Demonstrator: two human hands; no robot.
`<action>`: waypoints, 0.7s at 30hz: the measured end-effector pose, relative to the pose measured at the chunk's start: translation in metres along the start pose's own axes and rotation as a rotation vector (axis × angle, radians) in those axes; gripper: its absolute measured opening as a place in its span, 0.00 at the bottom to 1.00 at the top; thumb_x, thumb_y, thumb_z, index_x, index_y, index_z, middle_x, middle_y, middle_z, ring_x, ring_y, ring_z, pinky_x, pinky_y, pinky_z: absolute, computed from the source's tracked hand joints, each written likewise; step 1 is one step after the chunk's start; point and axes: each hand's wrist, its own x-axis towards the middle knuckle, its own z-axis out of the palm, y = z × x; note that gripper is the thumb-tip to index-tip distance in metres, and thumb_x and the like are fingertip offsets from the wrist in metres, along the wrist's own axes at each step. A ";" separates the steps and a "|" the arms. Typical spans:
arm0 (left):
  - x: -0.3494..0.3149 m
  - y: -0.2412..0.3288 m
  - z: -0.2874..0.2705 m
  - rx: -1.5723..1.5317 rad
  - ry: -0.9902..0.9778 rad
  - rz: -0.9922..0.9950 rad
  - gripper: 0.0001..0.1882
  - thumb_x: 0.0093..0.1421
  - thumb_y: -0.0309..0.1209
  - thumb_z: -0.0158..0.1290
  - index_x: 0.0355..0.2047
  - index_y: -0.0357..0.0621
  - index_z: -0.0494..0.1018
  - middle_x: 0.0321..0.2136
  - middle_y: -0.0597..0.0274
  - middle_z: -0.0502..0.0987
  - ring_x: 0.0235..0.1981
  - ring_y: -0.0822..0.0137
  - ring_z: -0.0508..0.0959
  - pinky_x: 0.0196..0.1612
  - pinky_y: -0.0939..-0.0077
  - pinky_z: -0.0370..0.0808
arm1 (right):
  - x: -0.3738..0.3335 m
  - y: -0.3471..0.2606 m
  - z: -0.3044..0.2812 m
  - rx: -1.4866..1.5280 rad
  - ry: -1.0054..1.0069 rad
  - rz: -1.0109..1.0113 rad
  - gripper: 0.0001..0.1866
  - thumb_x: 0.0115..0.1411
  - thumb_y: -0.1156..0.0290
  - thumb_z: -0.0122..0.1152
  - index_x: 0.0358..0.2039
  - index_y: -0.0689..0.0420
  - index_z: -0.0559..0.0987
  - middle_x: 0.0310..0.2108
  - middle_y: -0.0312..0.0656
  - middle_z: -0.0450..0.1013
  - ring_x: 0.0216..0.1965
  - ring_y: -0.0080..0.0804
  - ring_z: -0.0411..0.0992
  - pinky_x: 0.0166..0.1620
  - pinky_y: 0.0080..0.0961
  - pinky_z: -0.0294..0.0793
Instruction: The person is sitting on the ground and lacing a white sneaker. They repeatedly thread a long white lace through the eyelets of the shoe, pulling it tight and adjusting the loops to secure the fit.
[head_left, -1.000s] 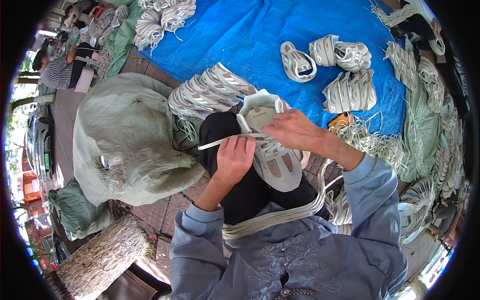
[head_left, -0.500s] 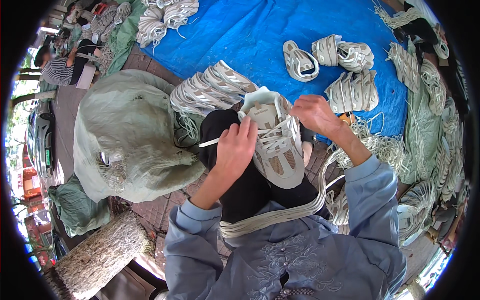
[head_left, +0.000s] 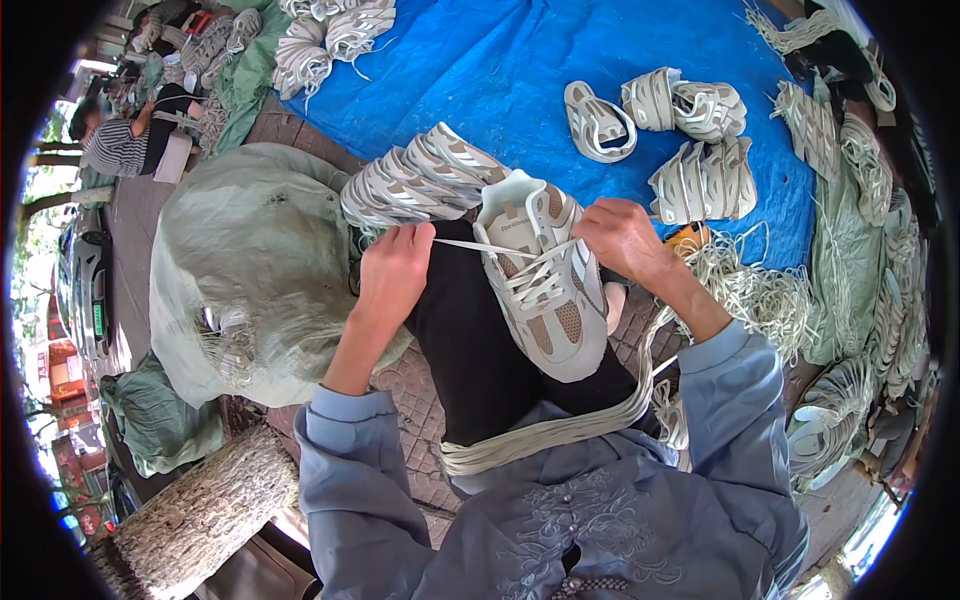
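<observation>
A beige and white sneaker upper rests across my thighs, its toe toward me, with a white shoelace threaded through its eyelets. To the left of it, my left hand is closed on one lace end, which stretches taut over to the shoe. My right hand pinches the lace close to the shoe's right edge, fingers pressed together. A thick bundle of cream laces lies over my lap and trails up to the right.
Nested shoe uppers stand just beyond my left hand. More uppers sit on a blue tarp. Loose laces heap up at the right. A greenish-white sack bulges at the left, above a stone block. Another person sits far left.
My left hand has moved left from the shoe, pulling the lace out straight. My right hand stays by the shoe's right edge, slightly lower and further left.
</observation>
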 end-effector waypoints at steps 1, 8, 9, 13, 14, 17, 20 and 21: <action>-0.001 0.000 0.001 -0.003 -0.026 0.011 0.08 0.41 0.21 0.48 0.24 0.41 0.64 0.18 0.62 0.63 0.20 0.65 0.70 0.21 0.74 0.70 | 0.001 0.000 -0.001 -0.045 -0.033 -0.025 0.06 0.33 0.78 0.54 0.16 0.54 0.71 0.20 0.35 0.67 0.25 0.30 0.67 0.25 0.26 0.68; -0.004 0.015 0.001 -0.197 -0.055 -0.073 0.08 0.44 0.20 0.50 0.28 0.42 0.70 0.22 0.59 0.69 0.23 0.61 0.72 0.24 0.71 0.70 | 0.013 -0.015 -0.020 0.108 0.068 -0.016 0.05 0.34 0.76 0.55 0.17 0.55 0.73 0.20 0.34 0.67 0.27 0.30 0.67 0.28 0.26 0.68; -0.002 0.015 0.000 -0.264 -0.042 -0.116 0.08 0.45 0.21 0.51 0.28 0.43 0.70 0.23 0.59 0.69 0.22 0.61 0.72 0.24 0.71 0.70 | 0.013 -0.020 -0.022 0.217 0.051 -0.008 0.04 0.34 0.76 0.55 0.17 0.55 0.74 0.20 0.33 0.67 0.27 0.30 0.67 0.29 0.25 0.69; 0.008 0.021 -0.004 -0.388 -0.003 -0.211 0.07 0.48 0.22 0.52 0.29 0.43 0.70 0.23 0.59 0.71 0.21 0.60 0.73 0.24 0.70 0.69 | 0.019 -0.036 -0.017 0.072 -0.211 -0.105 0.02 0.36 0.76 0.55 0.16 0.55 0.75 0.20 0.33 0.69 0.30 0.29 0.68 0.30 0.25 0.70; 0.009 0.024 -0.005 -0.427 0.026 -0.231 0.07 0.47 0.21 0.51 0.29 0.42 0.70 0.23 0.59 0.71 0.21 0.61 0.73 0.24 0.71 0.69 | 0.022 -0.038 -0.012 0.004 -0.187 -0.128 0.02 0.37 0.74 0.54 0.14 0.55 0.75 0.17 0.34 0.68 0.26 0.31 0.69 0.29 0.26 0.71; 0.008 0.040 -0.008 -0.564 0.065 -0.276 0.07 0.47 0.20 0.51 0.28 0.41 0.71 0.22 0.58 0.72 0.20 0.62 0.73 0.23 0.74 0.69 | 0.028 -0.039 -0.004 -0.057 -0.386 -0.041 0.03 0.38 0.72 0.54 0.17 0.54 0.74 0.16 0.35 0.66 0.21 0.31 0.67 0.28 0.27 0.70; 0.006 0.057 -0.006 -0.801 -0.021 -0.317 0.05 0.47 0.20 0.51 0.27 0.38 0.71 0.23 0.58 0.72 0.21 0.67 0.73 0.24 0.77 0.68 | 0.033 -0.038 -0.001 -0.064 -0.406 -0.085 0.03 0.37 0.71 0.53 0.15 0.55 0.72 0.13 0.35 0.63 0.16 0.31 0.64 0.25 0.26 0.67; 0.006 0.063 -0.003 -0.844 -0.066 -0.344 0.05 0.48 0.20 0.51 0.27 0.38 0.72 0.23 0.58 0.72 0.21 0.67 0.73 0.24 0.77 0.69 | 0.034 -0.038 -0.002 -0.046 -0.317 -0.136 0.03 0.36 0.70 0.53 0.14 0.55 0.70 0.13 0.35 0.62 0.16 0.30 0.64 0.24 0.26 0.66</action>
